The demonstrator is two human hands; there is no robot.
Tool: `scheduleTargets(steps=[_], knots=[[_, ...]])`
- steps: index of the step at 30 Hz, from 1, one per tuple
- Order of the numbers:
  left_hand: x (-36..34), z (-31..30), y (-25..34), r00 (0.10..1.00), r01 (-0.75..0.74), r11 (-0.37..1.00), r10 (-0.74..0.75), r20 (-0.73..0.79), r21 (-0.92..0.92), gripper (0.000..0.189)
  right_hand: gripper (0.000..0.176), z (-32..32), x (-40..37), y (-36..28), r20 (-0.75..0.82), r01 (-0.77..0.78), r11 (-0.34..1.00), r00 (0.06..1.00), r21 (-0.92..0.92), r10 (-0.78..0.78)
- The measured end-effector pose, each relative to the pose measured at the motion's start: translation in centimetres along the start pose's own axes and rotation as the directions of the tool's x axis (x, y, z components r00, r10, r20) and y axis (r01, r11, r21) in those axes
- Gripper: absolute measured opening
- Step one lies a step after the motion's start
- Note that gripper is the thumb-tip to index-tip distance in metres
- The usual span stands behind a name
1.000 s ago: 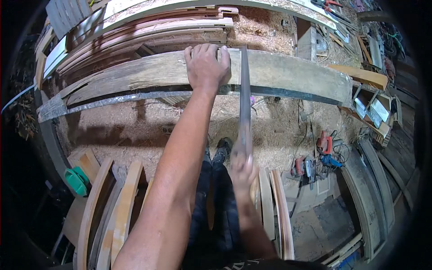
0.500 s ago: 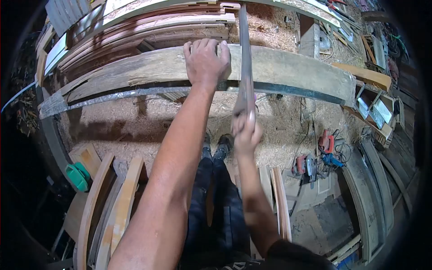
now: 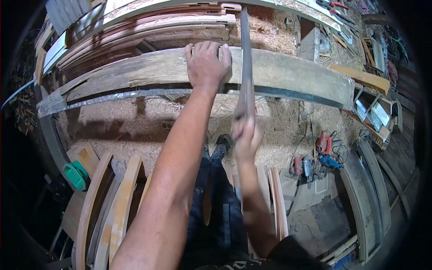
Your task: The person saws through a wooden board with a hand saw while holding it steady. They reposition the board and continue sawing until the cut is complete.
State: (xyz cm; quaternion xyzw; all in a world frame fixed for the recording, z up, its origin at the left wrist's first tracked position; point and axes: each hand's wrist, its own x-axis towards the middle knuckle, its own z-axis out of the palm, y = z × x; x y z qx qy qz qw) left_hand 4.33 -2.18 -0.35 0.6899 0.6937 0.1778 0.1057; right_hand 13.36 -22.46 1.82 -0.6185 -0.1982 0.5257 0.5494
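A wide wooden plank (image 3: 292,69) lies across the view on a darker beam. My left hand (image 3: 208,65) rests on the plank with its fingers hooked over the far edge and the thumb a little apart. Right of it, a handsaw (image 3: 246,54) crosses the plank, its blade pointing away from me. My right hand (image 3: 245,132) is wrapped round the saw's handle below the plank's near edge, slightly blurred. The blade hides the contact with the wood.
Stacked boards (image 3: 180,24) lie beyond the plank. Red and blue power tools (image 3: 325,144) sit on the right. A green container (image 3: 75,175) is at the lower left, near upright curved boards (image 3: 123,202). Sawdust covers the ground.
My right hand and the saw have moved slightly toward me. My left hand stays at the same place on the plank.
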Motion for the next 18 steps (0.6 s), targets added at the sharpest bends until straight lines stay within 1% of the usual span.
scheduleTargets(steps=[1,3,4,5,6,7,8,9,10,11,13,15,17,18], knots=[[0.2,-0.1,0.1,1.000,0.005,1.000,-0.005,0.001,-0.002,0.037,0.045,-1.1,-3.1,1.0,-0.024,0.005,1.000,1.000,-0.024,-0.006],[0.1,0.0,-0.1,1.000,-0.002,1.000,0.002,0.015,0.018,0.034,0.044,-3.8,-10.8,2.5,-0.034,-0.026,1.000,0.999,-0.003,0.026],[0.1,0.1,-0.3,1.000,-0.019,0.999,0.020,-0.013,0.030,0.033,0.044,-4.3,-11.7,2.5,-0.031,-0.034,0.999,0.999,-0.003,0.034],[0.4,0.3,-0.5,1.000,-0.016,0.999,0.016,-0.018,0.038,0.033,0.048,-5.0,-11.8,2.6,-0.010,-0.039,0.999,0.999,0.031,0.040],[0.4,0.3,-0.5,1.000,-0.017,1.000,0.017,-0.019,0.017,0.036,0.052,-4.9,-11.5,1.5,0.005,-0.052,0.997,0.999,0.060,0.052],[0.0,0.2,-0.3,1.000,-0.020,1.000,0.020,-0.012,-0.008,0.038,0.052,-4.7,-9.4,1.4,-0.026,-0.096,0.995,0.995,0.023,0.097],[0.1,0.1,-0.2,1.000,-0.012,1.000,0.012,-0.006,-0.006,0.037,0.052,-2.5,-4.3,0.0,-0.053,-0.127,0.992,0.991,-0.008,0.126],[0.2,0.1,-0.1,1.000,-0.018,1.000,0.018,-0.014,-0.007,0.037,0.051,-0.3,0.4,-1.1,-0.019,-0.077,0.997,0.997,-0.009,0.077],[0.0,0.1,-0.2,1.000,-0.007,1.000,0.007,-0.010,0.002,0.036,0.051,1.0,3.0,-1.9,0.018,-0.033,0.999,0.999,-0.013,0.033],[0.1,0.2,-0.1,1.000,-0.003,1.000,0.003,-0.008,0.006,0.035,0.051,0.7,2.4,-1.5,0.017,-0.022,1.000,1.000,-0.011,0.023],[0.0,0.2,-0.2,0.999,-0.009,1.000,0.008,-0.033,-0.030,0.033,0.043,-1.4,-1.7,0.6,0.023,-0.004,1.000,1.000,-0.005,0.005],[0.1,0.2,-0.3,1.000,-0.011,1.000,0.011,-0.003,-0.018,0.032,0.042,-4.1,-10.4,2.3,-0.020,-0.065,0.998,0.998,0.012,0.065],[0.6,0.5,-0.4,1.000,-0.013,1.000,0.013,-0.018,-0.021,0.032,0.041,-5.6,-13.7,2.4,0.097,0.159,0.984,0.984,-0.077,-0.151],[0.5,0.7,-0.5,1.000,-0.007,1.000,0.007,-0.010,-0.011,0.032,0.041,-5.4,-13.7,2.4,0.097,0.155,0.985,0.984,-0.074,-0.147]])
